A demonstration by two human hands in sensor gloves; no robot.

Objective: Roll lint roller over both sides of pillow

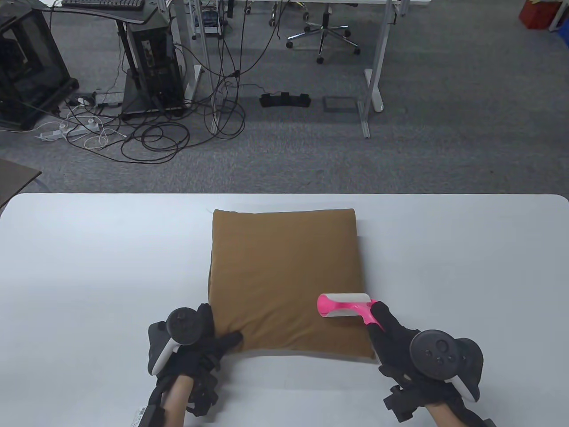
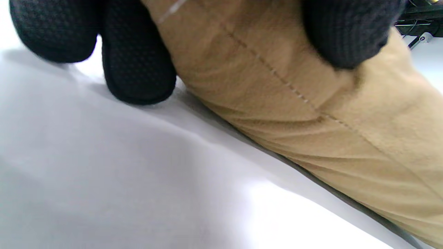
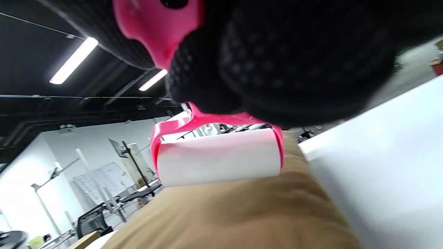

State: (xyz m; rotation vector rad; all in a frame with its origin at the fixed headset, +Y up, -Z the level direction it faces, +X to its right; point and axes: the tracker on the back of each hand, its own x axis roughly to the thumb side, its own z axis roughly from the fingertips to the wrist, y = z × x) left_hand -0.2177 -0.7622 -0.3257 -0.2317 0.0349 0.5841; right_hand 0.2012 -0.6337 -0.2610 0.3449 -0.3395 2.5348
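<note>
A tan square pillow (image 1: 284,280) lies flat in the middle of the white table (image 1: 89,249). My right hand (image 1: 391,329) grips the pink handle of a lint roller (image 1: 344,305), whose white roll rests on the pillow's near right part. In the right wrist view the roll (image 3: 218,157) sits on the tan fabric (image 3: 242,214). My left hand (image 1: 213,338) holds the pillow's near left corner, thumb on top. In the left wrist view the thumb (image 2: 346,31) presses the pillow (image 2: 311,114) and the fingers (image 2: 138,65) touch the table beside its edge.
The table's far edge runs just behind the pillow. Beyond it is grey carpet with tangled cables (image 1: 155,133), a computer tower (image 1: 153,66), desk legs (image 1: 373,75) and an office chair base (image 1: 322,38). Bare table lies on both sides of the pillow.
</note>
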